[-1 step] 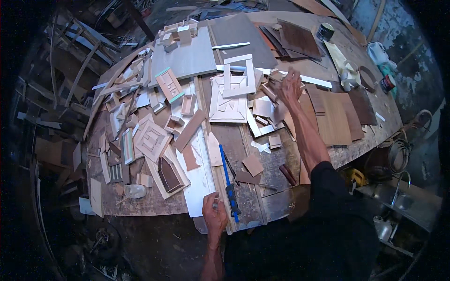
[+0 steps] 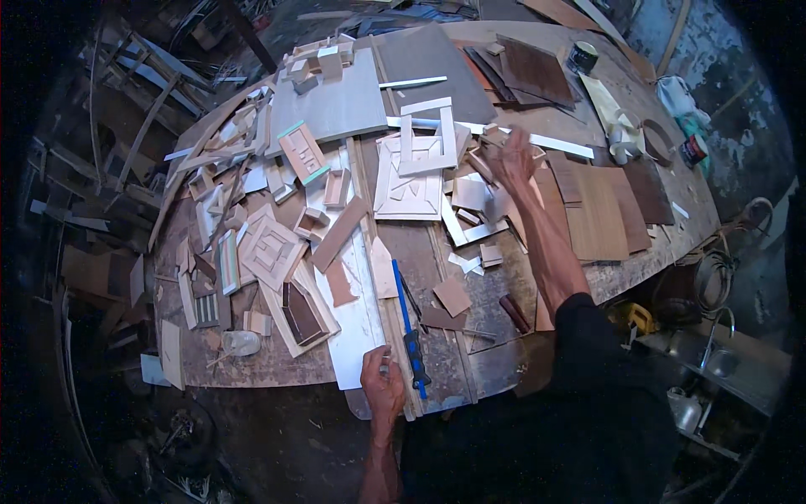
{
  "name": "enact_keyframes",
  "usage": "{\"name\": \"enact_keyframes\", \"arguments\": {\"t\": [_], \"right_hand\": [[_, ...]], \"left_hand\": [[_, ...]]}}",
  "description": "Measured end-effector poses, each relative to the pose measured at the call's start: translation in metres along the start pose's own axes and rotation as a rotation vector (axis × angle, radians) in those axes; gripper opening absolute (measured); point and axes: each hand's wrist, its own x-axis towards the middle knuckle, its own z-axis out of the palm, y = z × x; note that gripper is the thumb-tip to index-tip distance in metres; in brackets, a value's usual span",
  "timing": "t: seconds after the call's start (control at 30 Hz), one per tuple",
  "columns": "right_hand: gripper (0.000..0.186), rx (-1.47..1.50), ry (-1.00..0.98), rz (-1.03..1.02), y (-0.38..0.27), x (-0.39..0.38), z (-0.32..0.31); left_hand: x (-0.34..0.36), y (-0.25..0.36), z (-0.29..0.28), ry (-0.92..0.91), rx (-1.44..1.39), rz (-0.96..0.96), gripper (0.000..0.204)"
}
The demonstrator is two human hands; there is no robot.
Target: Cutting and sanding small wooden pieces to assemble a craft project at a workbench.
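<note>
My left hand is at the near edge of the table, its fingers curled in. A small pale spot shows between them, but I cannot make out what it is. Just right of it lies a blue and black saw-like tool with a long thin blue shaft. My right hand reaches far over the table, above small wooden offcuts. Motion blurs its fingers, so any hold is hidden. Left of that hand, a pale square wooden frame lies on a carved panel.
Wooden blocks, small boxes and framed pieces crowd the left of the table. Brown boards lie at right, near a tin and a roll of edging strip. A glass jar stands near the front left edge.
My right hand has shifted slightly left and nearer, and its fingers are more blurred. My left hand stays almost where it was.
</note>
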Motion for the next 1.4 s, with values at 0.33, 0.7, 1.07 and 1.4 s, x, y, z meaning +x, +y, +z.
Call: {"name": "enact_keyframes", "arguments": {"t": [0.33,0.7,1.07,1.4], "right_hand": [[0.030,0.728,-0.438,0.414,-0.037,-0.016,0.071],[0.023,1.111,-0.565,0.208,-0.031,-0.137,-0.067],[0.021,0.978,-0.554,0.247,-0.033,-0.271,-0.136],[0.021,0.896,-0.893,0.048,-0.075,-0.375,-0.115]], "left_hand": [[-0.001,0.029,-0.009,0.041,0.039,0.010,0.025],[0.049,0.046,-0.036,0.052,-0.200,-0.022,0.043],[0.038,0.038,-0.051,-0.441,-0.075,-0.101,0.017],[0.007,0.024,-0.074,-0.377,0.548,0.809,0.019]]}}
